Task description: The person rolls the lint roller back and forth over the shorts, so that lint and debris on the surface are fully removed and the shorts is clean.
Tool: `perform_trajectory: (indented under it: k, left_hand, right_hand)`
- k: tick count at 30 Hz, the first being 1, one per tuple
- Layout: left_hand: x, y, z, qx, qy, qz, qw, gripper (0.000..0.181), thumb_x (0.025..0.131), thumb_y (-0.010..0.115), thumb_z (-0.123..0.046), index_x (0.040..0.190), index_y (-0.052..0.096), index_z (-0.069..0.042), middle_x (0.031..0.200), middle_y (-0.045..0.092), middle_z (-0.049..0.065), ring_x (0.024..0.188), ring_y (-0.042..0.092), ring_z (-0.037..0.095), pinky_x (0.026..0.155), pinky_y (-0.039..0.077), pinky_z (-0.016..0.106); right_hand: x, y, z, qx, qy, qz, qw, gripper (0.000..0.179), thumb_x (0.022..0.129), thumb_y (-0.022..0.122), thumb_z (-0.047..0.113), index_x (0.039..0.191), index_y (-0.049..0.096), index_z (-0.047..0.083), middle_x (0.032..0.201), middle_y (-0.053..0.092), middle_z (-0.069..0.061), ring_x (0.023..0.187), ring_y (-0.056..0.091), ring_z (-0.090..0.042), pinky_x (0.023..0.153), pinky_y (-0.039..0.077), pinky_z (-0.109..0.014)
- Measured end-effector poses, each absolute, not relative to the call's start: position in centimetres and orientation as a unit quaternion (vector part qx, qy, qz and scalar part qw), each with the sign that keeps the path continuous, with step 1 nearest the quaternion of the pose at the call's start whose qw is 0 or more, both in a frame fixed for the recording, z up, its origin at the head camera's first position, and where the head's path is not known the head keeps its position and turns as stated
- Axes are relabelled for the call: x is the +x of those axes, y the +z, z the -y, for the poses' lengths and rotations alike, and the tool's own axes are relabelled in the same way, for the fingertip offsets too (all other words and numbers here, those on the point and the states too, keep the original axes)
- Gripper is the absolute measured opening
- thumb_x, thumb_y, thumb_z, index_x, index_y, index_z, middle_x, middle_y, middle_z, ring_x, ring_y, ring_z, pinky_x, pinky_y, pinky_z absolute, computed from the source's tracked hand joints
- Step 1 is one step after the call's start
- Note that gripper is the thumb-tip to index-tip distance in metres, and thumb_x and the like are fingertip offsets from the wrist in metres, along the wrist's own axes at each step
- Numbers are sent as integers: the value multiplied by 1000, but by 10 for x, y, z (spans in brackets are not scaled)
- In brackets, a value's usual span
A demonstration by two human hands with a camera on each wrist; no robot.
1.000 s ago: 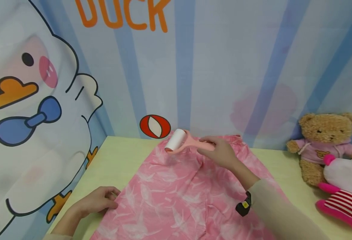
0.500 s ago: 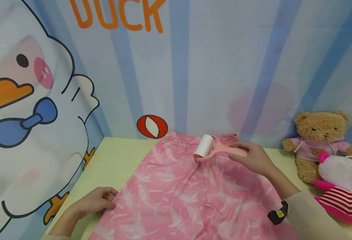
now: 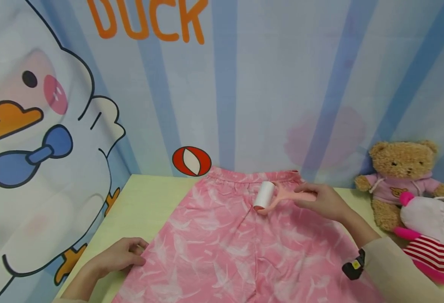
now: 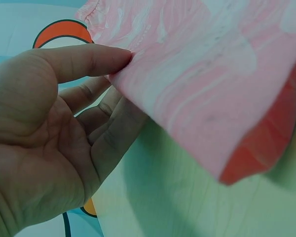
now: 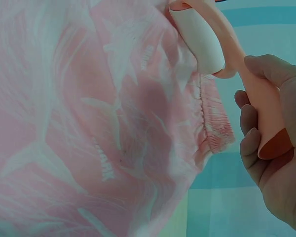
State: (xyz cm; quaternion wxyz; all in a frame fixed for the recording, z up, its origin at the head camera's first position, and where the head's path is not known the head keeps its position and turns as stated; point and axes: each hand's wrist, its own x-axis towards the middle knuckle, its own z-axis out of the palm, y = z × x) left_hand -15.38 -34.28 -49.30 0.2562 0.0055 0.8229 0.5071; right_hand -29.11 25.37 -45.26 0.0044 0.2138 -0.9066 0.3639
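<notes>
Here's the roller (image 3: 284,194), its white drum (image 3: 264,194) angled just below the waistband (image 3: 244,177) of the pink shorts (image 3: 214,235), a little right of the frame's middle. The right hand (image 3: 322,203) has its fingers wrapped round the handle (image 3: 303,196), thumb along one side. And down at lower left, the left hand (image 3: 120,255) pinches the shorts' side edge, thumb above, fingers below. The shorts spread over the desk (image 3: 151,193) from mid-frame down past the bottom edge.

Now, where's the danger? If the drum is sticky, and I can't tell that from here, it could grab this thin-looking cloth and drag it along. The waistband is the loose end: no hand pins it, so a hard pull there might bunch the gathers or slide the whole piece. Watch that slanting crease (image 3: 246,219) by the drum, too; rolling across it could press the fold in or skip a strip. And that left pinch is slim: a sharp tug might slip it free. Bear (image 3: 401,179) and doll (image 3: 432,248) are well apart at far right, so a knock there looks unlikely.
</notes>
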Motion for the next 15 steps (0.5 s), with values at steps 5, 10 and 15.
perform_trajectory:
  k: [5, 10, 15]
  left_hand:
    - [-155, -495, 343, 6, 504, -825, 256, 30, 93, 69, -2, 121, 62, 6, 91, 63, 10, 76, 64, 22, 68, 56, 36]
    - [-154, -494, 342, 4, 502, -827, 255, 30, 93, 69, -2, 121, 62, 6, 91, 63, 10, 76, 64, 22, 68, 56, 36]
    - [-154, -494, 342, 2, 502, -827, 253, 31, 93, 69, -2, 121, 62, 6, 91, 63, 10, 76, 63, 22, 67, 56, 36]
  right_hand:
    - [-297, -461, -249, 221, 344, 913, 8, 39, 92, 81, 32, 123, 74, 10, 112, 72, -6, 92, 63, -21, 79, 51, -41]
    - [-299, -461, -246, 217, 319, 923, 9, 39, 90, 82, 33, 122, 76, 11, 108, 73, -5, 87, 62, -19, 76, 50, -40]
    - [-300, -458, -252, 207, 308, 929, -1, 44, 90, 82, 38, 125, 74, 12, 112, 72, -6, 91, 64, -21, 78, 51, -42]
